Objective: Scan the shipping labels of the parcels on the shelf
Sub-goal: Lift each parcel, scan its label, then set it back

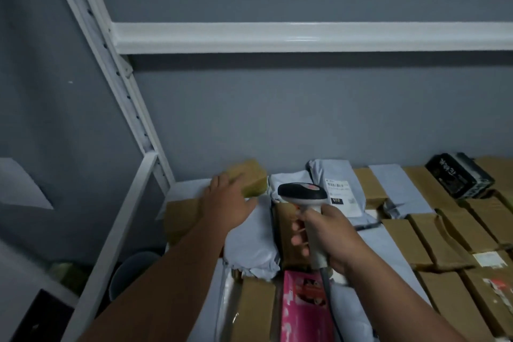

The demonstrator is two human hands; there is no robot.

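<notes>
**Scanner raised over a shelf packed with parcels**

A person's right hand (330,233), at lower centre of the frame, curls its fingers round the grey handle of a barcode scanner (304,197), holding it upright with its dark head tipped toward the back of the shelf; the cord drops from the handle and runs out of the bottom edge. The left hand (226,197), reaching in from the lower left on an outstretched arm, lies flat with fingers spread and relaxed, its fingertips on a small brown box (251,177) at the back left corner. Just right of the scanner head, a grey mailer bag (333,175) carries a white shipping label (342,194), its print too blurred to read. Brown cartons (433,241) fill the right side, cut off by the frame. A pink box (302,311) at the bottom centre is partly hidden behind the cord. The white shelf frame (305,36) crosses above.
</notes>
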